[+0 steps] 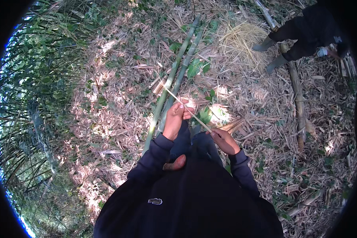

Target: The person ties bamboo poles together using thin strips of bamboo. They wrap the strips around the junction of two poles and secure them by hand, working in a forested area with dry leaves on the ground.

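Straw-pale: found a thin strip [200, 121] held up above the leaf-littered ground [242, 89]. Read its long axis as a straight diagonal, from between 10 and 11 o'clock down to between 4 and 5. Saw the left hand [174, 119] lightly closed around its middle stretch; could not judge the firmness. Saw the right hand [225, 141] clamped on the lower end, apart from the left and toward its 4 o'clock.

Noted two green bamboo poles [176, 66] side by side on the ground, running from near 1 to near 7 o'clock. Marked the left hand as nearer to them. Found the strip's far tip overlapping the poles in this view; could not tell touching from clear.

Logged a yellow heap of fine strands [242, 39] at 1 o'clock from the hands; just beside it, between 1 and 2, another person's boots [263, 45] and dark trousers [291, 29]. Placed a long log [296, 91] between 2 and 3 o'clock, well apart from the right hand.
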Tool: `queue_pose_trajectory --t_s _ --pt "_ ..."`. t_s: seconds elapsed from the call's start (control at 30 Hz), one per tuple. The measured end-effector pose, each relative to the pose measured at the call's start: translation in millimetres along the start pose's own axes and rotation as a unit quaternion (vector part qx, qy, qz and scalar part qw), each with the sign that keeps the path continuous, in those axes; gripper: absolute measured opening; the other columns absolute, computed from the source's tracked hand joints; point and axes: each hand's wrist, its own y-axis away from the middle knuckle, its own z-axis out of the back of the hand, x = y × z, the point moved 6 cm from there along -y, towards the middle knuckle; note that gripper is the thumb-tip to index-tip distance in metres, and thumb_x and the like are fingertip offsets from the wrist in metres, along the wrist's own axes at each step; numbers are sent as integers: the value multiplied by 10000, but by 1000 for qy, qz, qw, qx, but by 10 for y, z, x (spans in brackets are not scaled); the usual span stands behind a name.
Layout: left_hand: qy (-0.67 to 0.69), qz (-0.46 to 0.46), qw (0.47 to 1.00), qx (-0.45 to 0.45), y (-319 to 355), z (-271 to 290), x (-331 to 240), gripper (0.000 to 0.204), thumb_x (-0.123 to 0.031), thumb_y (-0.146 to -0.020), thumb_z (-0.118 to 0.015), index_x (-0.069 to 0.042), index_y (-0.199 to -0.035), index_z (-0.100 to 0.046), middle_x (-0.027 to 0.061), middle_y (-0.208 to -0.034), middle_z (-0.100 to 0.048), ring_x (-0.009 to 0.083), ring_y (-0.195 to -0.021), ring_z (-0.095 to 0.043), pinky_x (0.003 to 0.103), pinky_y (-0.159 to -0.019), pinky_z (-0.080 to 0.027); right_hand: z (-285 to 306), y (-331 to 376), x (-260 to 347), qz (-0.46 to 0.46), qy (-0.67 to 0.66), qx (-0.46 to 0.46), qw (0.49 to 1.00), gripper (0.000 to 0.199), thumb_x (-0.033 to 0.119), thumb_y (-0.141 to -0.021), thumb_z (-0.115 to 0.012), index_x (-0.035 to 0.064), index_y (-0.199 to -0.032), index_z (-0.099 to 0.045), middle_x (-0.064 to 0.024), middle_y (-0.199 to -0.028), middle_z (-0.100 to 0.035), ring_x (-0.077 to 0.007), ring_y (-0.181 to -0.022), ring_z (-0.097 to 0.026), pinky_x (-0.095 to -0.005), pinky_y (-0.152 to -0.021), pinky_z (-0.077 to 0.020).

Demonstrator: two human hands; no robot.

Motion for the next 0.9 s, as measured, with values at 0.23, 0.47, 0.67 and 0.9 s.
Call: queue_pose_trajectory --t_s 0.23,0.47,0.67,0.9 --pt "-24 -32 996 80 -1214 -131 -273 225 -227 -966 -511 -14 -936 -579 52 -849 -645 120 -763 -618 266 -729 -500 563 -1133 542 -3 -14 -72 997 309 259 -947 -533 5 -1119 -568 21 -662 -483 -53 -552 -441 -230 -510 -374" --pt "-55 34 983 170 -2573 -124 15 246 -209 -970 -492 7 -1033 -590 78 -936 -658 131 -868 -620 266 -802 -484 1496 -2644 177 72 7 -150 986 236 195 -958 -487 19 -1085 -577 3 -689 -481 -65 -620 -443 -227 -582 -374" --pt "-129 8 974 -186 -2883 1398 504 289 -264 -960 -519 -16 -1095 -582 61 -945 -655 127 -844 -620 281 -745 -503 2784 -3398 55 49 78 -203 975 230 157 -944 -478 23 -1103 -576 -34 -757 -522 -119 -683 -477 -277 -627 -411" --pt "8 114 880 -461 -2142 1941 1775 201 -222 -935 -540 -29 -953 -595 89 -791 -649 169 -608 -616 271 -492 -481 4659 -4173 -366 104 236 -211 943 246 164 -933 -454 1 -1059 -588 -152 -822 -599 -243 -799 -595 -353 -747 -451"
